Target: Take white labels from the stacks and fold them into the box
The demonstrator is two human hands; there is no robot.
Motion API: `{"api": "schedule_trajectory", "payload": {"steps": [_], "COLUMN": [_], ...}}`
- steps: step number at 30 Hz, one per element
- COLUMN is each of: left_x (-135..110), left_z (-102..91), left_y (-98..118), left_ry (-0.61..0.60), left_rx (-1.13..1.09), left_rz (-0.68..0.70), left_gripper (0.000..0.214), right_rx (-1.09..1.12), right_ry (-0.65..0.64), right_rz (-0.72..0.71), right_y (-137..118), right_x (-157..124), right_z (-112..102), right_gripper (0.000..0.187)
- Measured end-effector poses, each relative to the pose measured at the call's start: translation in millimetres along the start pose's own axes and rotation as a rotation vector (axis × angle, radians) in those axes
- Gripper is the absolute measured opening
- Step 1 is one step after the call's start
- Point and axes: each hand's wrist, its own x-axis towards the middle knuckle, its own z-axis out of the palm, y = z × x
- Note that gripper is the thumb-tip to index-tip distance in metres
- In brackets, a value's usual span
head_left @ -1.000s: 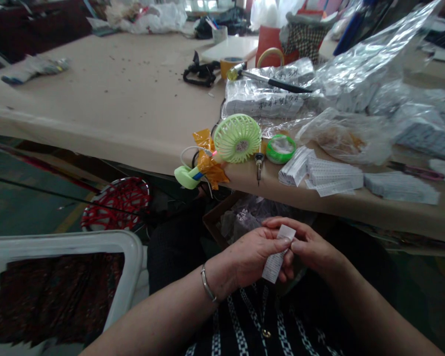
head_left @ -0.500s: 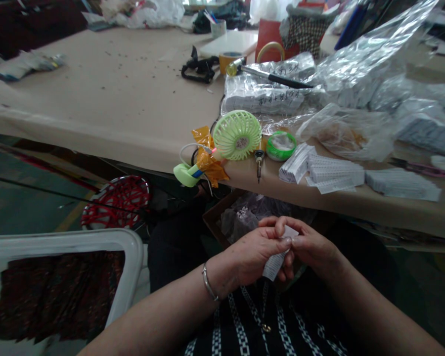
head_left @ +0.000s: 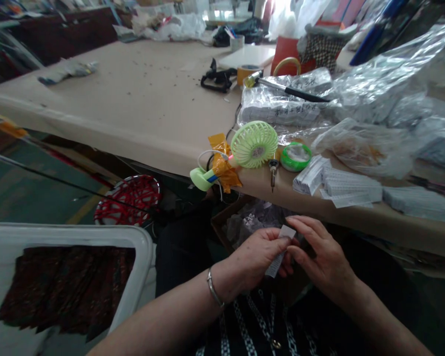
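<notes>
My left hand (head_left: pixel 252 256), with a metal bangle at the wrist, pinches a small white printed label (head_left: pixel 275 266) between thumb and fingers. One end of it sticks out above the thumb, and the other hangs below. Close by on the right, my right hand (head_left: pixel 328 259) has its thumb and fingers apart around the label's upper end. Whether a right fingertip touches the label I cannot tell. Both hands are over my lap, below the table edge. Stacks of similar printed labels (head_left: pixel 352 185) lie on the table near its front edge.
A green fan (head_left: pixel 254 144) is taped to the table (head_left: pixel 152 113) edge, beside a soldering iron-like tool (head_left: pixel 273 173) and a green tape roll (head_left: pixel 295 156). Plastic bags (head_left: pixel 359 148) lie behind the labels. A white bin (head_left: pixel 143 247) with dark patterned cloth (head_left: pixel 70 287) stands left.
My right hand has come off the label and opened out, moving slightly to the right. My left hand keeps its hold. The whole view has shifted a little.
</notes>
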Motion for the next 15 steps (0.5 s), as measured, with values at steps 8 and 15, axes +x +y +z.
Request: {"api": "schedule_trajectory", "payload": {"steps": [8,15], "left_x": [-1.1,-1.1], "left_z": [-4.4,-9.5], "left_y": [0.8,1.7], "left_ry": [-0.001,0.027], "left_rx": [-0.009,0.008], "left_rz": [0.014,0.095], "left_gripper": [0.032,0.032], "right_rx": [-0.066,0.3], "right_ry": [-0.013,0.022], "right_rz": [-0.008,0.291], "right_y": [-2.3,-6.5], "right_x": [3.3,10.6], "right_z": [7.6,14.0], "right_gripper": [0.04,0.043]}}
